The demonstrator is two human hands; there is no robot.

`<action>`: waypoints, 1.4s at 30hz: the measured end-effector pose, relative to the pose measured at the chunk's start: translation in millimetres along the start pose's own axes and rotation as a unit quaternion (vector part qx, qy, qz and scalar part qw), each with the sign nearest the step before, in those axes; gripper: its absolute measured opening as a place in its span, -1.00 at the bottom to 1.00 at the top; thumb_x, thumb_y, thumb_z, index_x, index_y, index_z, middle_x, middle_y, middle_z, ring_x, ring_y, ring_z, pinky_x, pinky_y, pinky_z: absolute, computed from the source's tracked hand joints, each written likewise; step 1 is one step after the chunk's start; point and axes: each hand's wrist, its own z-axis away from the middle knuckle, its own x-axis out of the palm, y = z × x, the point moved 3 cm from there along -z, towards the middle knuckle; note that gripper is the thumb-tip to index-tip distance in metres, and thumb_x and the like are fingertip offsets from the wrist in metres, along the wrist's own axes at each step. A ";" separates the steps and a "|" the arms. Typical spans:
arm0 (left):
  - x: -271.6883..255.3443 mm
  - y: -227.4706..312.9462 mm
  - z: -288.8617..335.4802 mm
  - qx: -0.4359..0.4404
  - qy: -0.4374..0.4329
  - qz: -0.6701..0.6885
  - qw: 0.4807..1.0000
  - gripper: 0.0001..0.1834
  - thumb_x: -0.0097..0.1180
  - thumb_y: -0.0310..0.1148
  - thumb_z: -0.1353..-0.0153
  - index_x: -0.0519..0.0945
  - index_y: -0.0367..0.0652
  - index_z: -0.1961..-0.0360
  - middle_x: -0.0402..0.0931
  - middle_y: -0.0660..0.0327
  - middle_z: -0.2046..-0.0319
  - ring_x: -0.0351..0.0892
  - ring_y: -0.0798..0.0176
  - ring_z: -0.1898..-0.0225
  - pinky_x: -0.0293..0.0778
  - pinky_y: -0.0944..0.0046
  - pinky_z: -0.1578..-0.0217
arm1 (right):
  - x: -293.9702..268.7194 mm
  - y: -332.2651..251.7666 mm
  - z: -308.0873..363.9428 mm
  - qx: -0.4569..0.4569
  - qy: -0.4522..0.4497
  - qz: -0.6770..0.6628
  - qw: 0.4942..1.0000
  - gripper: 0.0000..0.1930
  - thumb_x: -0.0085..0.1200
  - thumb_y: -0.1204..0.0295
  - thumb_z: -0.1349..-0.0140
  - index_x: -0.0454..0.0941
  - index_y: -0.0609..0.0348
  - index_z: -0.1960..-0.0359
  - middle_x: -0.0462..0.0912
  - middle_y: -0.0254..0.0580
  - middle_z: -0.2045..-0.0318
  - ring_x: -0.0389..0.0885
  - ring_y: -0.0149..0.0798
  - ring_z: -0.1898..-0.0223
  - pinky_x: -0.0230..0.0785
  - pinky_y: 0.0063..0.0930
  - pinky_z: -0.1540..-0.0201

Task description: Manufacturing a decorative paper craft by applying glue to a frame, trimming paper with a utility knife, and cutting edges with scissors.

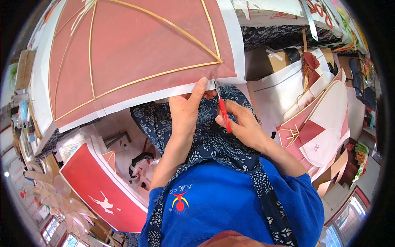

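A large sheet of red paper or cloth (156, 45) with a white border lies on the table, with thin bamboo strips (144, 79) across it in a frame. My left hand (185, 107) pinches the near edge of the sheet, thumb on top and fingers underneath. Just right of it, my right hand (242, 121) grips red-handled scissors (222, 108). Their metal blades point away from me and meet the white border close to the corner where the strips join. How far the blades are apart is hard to make out.
At my left leans a red panel (103, 185) with a white figure. Paper scraps (144, 175) lie below the table edge. On the right stand pink and white paper pieces (321, 123) with sticks. A metal ruler (310, 20) hangs over the far right table edge.
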 end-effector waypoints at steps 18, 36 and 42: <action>-1.0 -0.1 1.0 -0.008 -0.001 -0.002 1.000 -0.79 0.22 -0.35 -0.23 0.59 -0.32 0.28 0.61 0.15 0.45 0.61 0.31 0.45 0.52 0.34 0.37 | -4.2 1.8 1.0 0.036 0.001 -0.034 0.999 -0.62 0.18 0.18 -0.18 0.47 0.31 0.49 0.52 -0.07 0.54 0.50 -0.17 0.46 0.30 -0.33 0.36; -42.1 17.9 7.8 0.099 0.165 -0.024 0.981 -0.66 0.22 -0.43 -0.18 0.51 -0.32 0.05 0.53 0.22 0.16 0.50 0.34 0.13 0.39 0.33 0.04 | -13.7 8.2 10.4 -0.076 -0.253 0.108 0.958 -0.50 0.17 -0.01 -0.13 0.40 0.26 0.50 0.39 -0.03 0.49 0.44 -0.01 0.38 0.27 -0.21 0.30; -106.8 20.8 60.7 0.145 0.313 0.164 0.924 -0.74 0.17 -0.37 -0.23 0.50 -0.27 0.12 0.51 0.28 0.25 0.48 0.43 0.22 0.41 0.36 0.17 | -13.1 -1.5 -21.4 -0.094 -0.362 0.100 0.922 -0.54 0.18 0.06 -0.12 0.40 0.27 0.41 0.40 -0.02 0.38 0.42 0.01 0.25 0.28 -0.21 0.18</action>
